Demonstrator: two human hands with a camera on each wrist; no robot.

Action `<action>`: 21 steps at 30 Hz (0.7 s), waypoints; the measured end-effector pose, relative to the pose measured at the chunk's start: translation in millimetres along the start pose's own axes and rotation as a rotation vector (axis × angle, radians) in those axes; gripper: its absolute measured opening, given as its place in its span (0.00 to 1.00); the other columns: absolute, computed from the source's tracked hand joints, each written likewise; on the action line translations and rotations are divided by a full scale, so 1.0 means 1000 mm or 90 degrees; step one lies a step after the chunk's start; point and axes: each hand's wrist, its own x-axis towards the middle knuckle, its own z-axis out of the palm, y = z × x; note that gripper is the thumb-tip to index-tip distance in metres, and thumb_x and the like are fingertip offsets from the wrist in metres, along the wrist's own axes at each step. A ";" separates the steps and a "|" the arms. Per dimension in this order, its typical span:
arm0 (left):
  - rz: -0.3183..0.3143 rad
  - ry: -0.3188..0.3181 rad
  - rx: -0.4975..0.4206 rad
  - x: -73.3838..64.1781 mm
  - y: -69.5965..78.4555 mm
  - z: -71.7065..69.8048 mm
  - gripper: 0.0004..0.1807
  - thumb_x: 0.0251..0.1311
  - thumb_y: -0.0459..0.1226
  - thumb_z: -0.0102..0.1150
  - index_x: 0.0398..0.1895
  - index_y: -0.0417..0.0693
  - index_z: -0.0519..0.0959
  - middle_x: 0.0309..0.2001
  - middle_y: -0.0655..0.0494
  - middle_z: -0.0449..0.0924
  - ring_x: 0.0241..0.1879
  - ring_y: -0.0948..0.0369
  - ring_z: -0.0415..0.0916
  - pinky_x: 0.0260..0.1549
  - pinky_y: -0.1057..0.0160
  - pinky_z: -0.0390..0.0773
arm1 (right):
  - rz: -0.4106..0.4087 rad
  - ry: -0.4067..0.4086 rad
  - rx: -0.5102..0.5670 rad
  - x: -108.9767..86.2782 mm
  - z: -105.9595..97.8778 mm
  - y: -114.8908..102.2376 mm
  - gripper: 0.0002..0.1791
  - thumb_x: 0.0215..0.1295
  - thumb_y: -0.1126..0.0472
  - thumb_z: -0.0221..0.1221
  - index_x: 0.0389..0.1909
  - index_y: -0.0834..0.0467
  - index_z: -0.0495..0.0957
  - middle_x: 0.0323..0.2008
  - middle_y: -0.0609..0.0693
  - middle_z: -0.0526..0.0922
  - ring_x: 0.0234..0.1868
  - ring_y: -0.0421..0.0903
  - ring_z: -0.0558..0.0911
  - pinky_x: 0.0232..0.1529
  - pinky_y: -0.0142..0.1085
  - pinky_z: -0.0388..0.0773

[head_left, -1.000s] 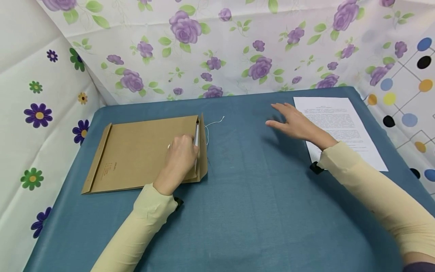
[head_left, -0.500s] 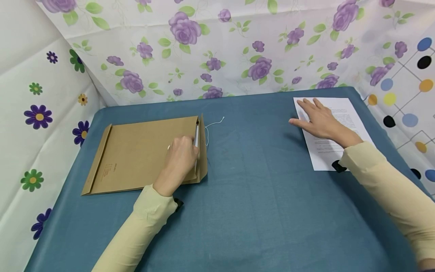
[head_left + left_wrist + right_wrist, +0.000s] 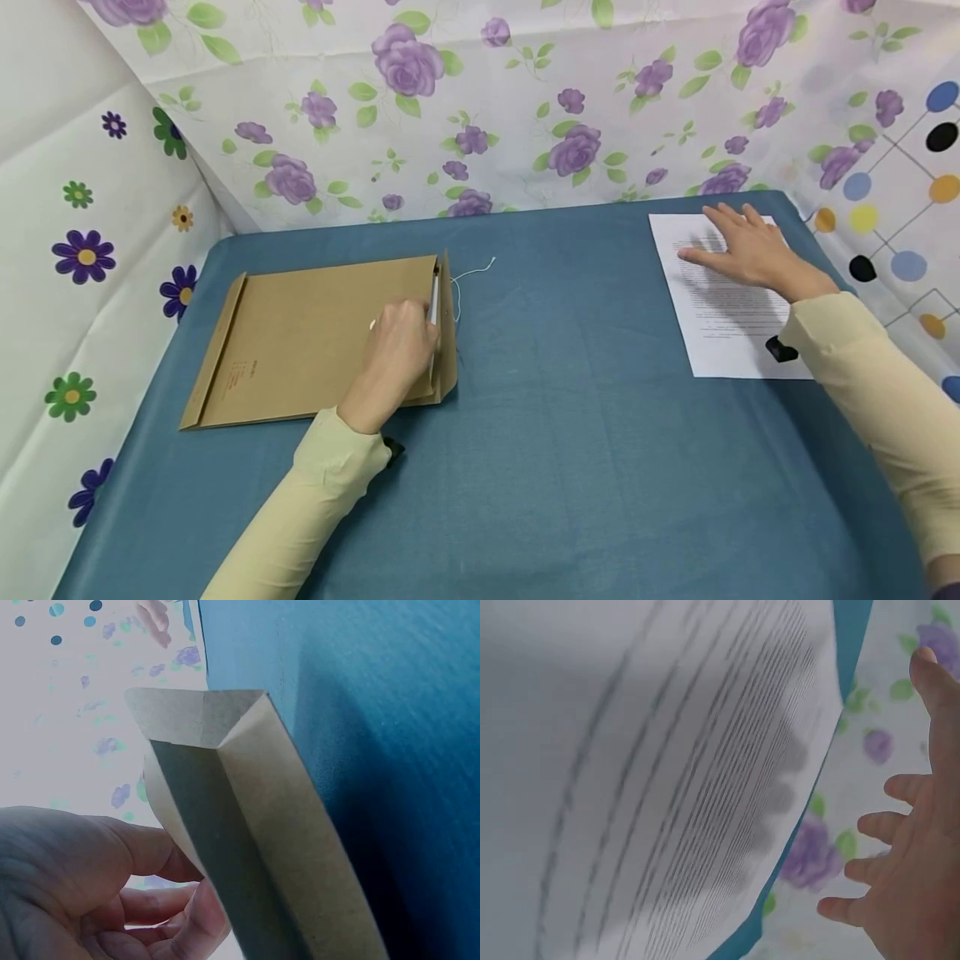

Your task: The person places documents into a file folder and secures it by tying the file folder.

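Note:
A brown kraft paper document envelope [image 3: 322, 333] lies on the left part of the table. My left hand [image 3: 393, 350] pinches the upper panel at its opening, and the left wrist view shows the gap between the panels. A white strip shows inside the opening. The envelope's flap [image 3: 277, 802] stands out on the right side, with a white string [image 3: 459, 287] beyond it. Over a printed sheet of paper [image 3: 705, 342] at the right, my right hand [image 3: 750, 250] hovers with fingers spread. Its shadow falls on the print, and in the right wrist view [image 3: 907, 877] it holds nothing.
A blue cloth [image 3: 555, 433] covers the table. Behind it hangs a curtain with purple flowers [image 3: 487, 108]; patterned sheets also close off the left and right sides. Each wrist carries a small black device [image 3: 782, 348].
My right hand has moved rightward, from beside the sheet's left edge to above its printed area. The left hand and the envelope have stayed in place.

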 end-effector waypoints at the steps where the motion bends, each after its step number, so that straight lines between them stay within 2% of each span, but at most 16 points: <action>1: 0.003 0.001 0.001 0.000 0.000 0.000 0.14 0.60 0.24 0.54 0.44 0.33 0.86 0.35 0.39 0.81 0.28 0.49 0.79 0.23 0.55 0.78 | 0.003 0.000 -0.003 0.003 -0.001 0.005 0.56 0.71 0.28 0.50 0.83 0.62 0.41 0.80 0.71 0.39 0.77 0.74 0.32 0.66 0.76 0.33; 8: 0.012 0.006 0.011 0.000 -0.002 -0.001 0.12 0.60 0.24 0.54 0.41 0.33 0.86 0.33 0.39 0.80 0.28 0.48 0.79 0.24 0.54 0.78 | 0.007 -0.008 -0.014 0.019 -0.001 0.027 0.58 0.69 0.28 0.52 0.83 0.62 0.40 0.80 0.70 0.38 0.77 0.76 0.34 0.65 0.78 0.35; 14: 0.004 -0.003 0.009 0.000 -0.001 -0.002 0.12 0.62 0.25 0.54 0.42 0.34 0.86 0.35 0.39 0.81 0.28 0.48 0.79 0.23 0.54 0.78 | 0.006 -0.042 -0.020 0.033 0.003 0.032 0.61 0.68 0.26 0.53 0.82 0.63 0.39 0.80 0.69 0.37 0.77 0.75 0.34 0.65 0.78 0.35; 21: 0.005 0.001 0.009 -0.001 0.000 -0.002 0.10 0.62 0.25 0.55 0.39 0.35 0.87 0.32 0.40 0.83 0.25 0.50 0.78 0.22 0.54 0.77 | -0.019 -0.055 -0.021 0.046 0.008 0.034 0.59 0.69 0.28 0.54 0.82 0.65 0.42 0.80 0.70 0.38 0.78 0.73 0.37 0.66 0.77 0.36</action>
